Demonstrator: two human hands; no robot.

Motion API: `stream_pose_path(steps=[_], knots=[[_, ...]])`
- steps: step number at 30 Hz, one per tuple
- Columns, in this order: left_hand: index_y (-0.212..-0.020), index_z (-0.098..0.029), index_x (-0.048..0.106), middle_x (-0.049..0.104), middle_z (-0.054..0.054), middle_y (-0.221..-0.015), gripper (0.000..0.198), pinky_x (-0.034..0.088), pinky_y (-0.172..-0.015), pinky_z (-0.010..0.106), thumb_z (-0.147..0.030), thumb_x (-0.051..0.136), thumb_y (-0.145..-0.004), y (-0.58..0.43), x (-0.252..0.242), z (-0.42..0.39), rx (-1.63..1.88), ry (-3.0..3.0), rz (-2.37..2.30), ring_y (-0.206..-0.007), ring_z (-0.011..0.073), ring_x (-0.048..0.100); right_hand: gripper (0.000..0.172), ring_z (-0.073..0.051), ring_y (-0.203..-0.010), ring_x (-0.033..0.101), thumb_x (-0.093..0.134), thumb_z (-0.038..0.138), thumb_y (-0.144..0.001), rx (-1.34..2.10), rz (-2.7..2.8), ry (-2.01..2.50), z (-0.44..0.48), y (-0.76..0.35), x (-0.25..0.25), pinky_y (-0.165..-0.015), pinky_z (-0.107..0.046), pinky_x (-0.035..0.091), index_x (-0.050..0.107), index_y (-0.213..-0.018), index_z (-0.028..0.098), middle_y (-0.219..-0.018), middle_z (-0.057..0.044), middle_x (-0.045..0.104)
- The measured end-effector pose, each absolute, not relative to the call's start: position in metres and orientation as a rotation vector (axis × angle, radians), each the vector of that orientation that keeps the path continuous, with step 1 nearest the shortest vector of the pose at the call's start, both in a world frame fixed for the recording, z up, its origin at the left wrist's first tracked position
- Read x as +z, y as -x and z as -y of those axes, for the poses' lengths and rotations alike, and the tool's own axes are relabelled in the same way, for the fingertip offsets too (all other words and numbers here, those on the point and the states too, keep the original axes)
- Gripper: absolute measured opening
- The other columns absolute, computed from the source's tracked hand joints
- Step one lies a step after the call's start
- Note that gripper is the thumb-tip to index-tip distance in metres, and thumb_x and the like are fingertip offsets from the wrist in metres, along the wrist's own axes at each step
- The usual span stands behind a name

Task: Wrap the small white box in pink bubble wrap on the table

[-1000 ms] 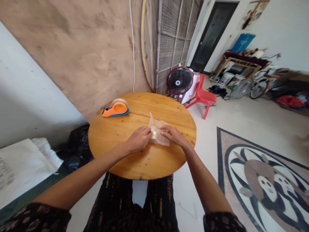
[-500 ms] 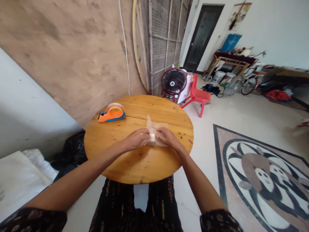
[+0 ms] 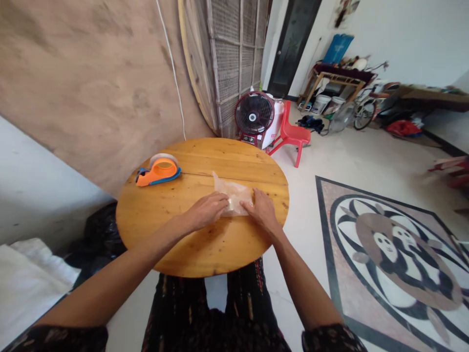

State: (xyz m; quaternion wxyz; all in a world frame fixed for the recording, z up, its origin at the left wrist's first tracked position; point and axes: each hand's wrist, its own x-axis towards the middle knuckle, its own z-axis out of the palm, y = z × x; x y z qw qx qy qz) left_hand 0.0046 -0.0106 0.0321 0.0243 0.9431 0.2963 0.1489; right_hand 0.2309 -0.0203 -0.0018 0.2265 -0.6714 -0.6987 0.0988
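A translucent, whitish sheet of wrap (image 3: 238,189), perhaps bubble wrap, lies on the round wooden table (image 3: 198,254). On its left part rests a small whitish block (image 3: 230,203), partly covered by fingers. My left hand (image 3: 209,209) is closed over the block's left side, fingertips curled onto it and the wrap. At the sheet's right edge is my right hand (image 3: 262,210), its thumb and fingers apart, touching the wrap without gripping it. An orange and blue tape dispenser (image 3: 159,170) with a roll of tape stands at the table's far left.
Behind the table are a dark red fan (image 3: 254,113) and a red plastic chair (image 3: 293,132). Black plastic bags (image 3: 104,227) and white sacking (image 3: 31,278) lie on the left. A panda floor pattern (image 3: 388,244) fills the right side.
My right hand has moved right, off the block, and its fingers have spread at the sheet's edge. My left hand stays at the block. The camera view has turned slightly right.
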Motion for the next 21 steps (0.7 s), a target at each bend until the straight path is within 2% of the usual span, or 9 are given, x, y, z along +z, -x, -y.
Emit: stream_pose_path(steps=[4, 7, 10, 13, 17, 21], knots=[[-0.102, -0.014, 0.064, 0.064, 0.011, -0.115, 0.025, 0.050, -0.090, 0.035, -0.008, 0.044, -0.088, -0.005, 0.031, 0.012, 0.433, -2.947, -0.906, -0.106, 0.0219, 0.058, 0.069, -0.027, -0.096, 0.063, 0.060, 0.052, -0.082, 0.478, 1.829, 1.922, 0.022, -0.229, 0.006, -0.085, -0.037, 0.043, 0.045, -0.134, 0.010, -0.100, -0.013, 0.067], [-0.103, -0.014, 0.064, 0.062, 0.013, -0.119, 0.026, 0.051, -0.090, 0.037, -0.008, 0.045, -0.088, -0.005, 0.031, 0.012, 0.402, -2.949, -0.909, -0.105, 0.0232, 0.059, 0.062, -0.023, -0.085, 0.064, 0.064, 0.049, -0.079, 0.531, 1.773, 1.920, 0.023, -0.226, 0.007, -0.075, -0.031, 0.043, 0.050, -0.128, 0.014, -0.091, -0.008, 0.068], [-0.101, -0.015, 0.065, 0.063, 0.012, -0.117, 0.024, 0.050, -0.090, 0.037, -0.009, 0.045, -0.088, -0.004, 0.031, 0.010, 0.404, -2.920, -0.902, -0.105, 0.0231, 0.060, 0.046, -0.021, -0.080, 0.062, 0.064, 0.045, -0.079, 0.515, 1.763, 1.936, 0.026, -0.226, 0.007, -0.068, -0.029, 0.041, 0.059, -0.114, 0.016, -0.086, -0.006, 0.068], [-0.101, -0.017, 0.065, 0.065, 0.011, -0.111, 0.023, 0.049, -0.091, 0.037, -0.010, 0.048, -0.088, -0.004, 0.031, 0.008, 0.428, -2.882, -0.875, -0.104, 0.0219, 0.060, 0.031, -0.019, -0.073, 0.058, 0.062, 0.048, -0.079, 0.522, 1.797, 1.978, 0.027, -0.228, 0.007, -0.062, -0.027, 0.035, 0.064, -0.092, 0.019, -0.081, -0.004, 0.066], [-0.101, -0.018, 0.065, 0.065, 0.009, -0.107, 0.021, 0.049, -0.092, 0.037, -0.014, 0.049, -0.089, -0.004, 0.031, 0.007, 0.432, -2.858, -0.880, -0.102, 0.0208, 0.060, 0.030, -0.015, -0.063, 0.051, 0.055, 0.043, -0.083, 0.520, 1.845, 1.938, 0.021, -0.227, 0.005, -0.056, -0.025, 0.029, 0.059, -0.067, 0.019, -0.068, -0.002, 0.060], [-0.100, -0.018, 0.065, 0.065, 0.009, -0.106, 0.021, 0.049, -0.091, 0.036, -0.014, 0.048, -0.088, -0.005, 0.032, 0.007, 0.392, -2.874, -0.898, -0.100, 0.0206, 0.060, 0.030, -0.014, -0.059, 0.046, 0.048, 0.036, -0.087, 0.479, 1.810, 1.810, 0.017, -0.224, 0.003, -0.055, -0.025, 0.028, 0.054, -0.062, 0.019, -0.062, -0.001, 0.055]])
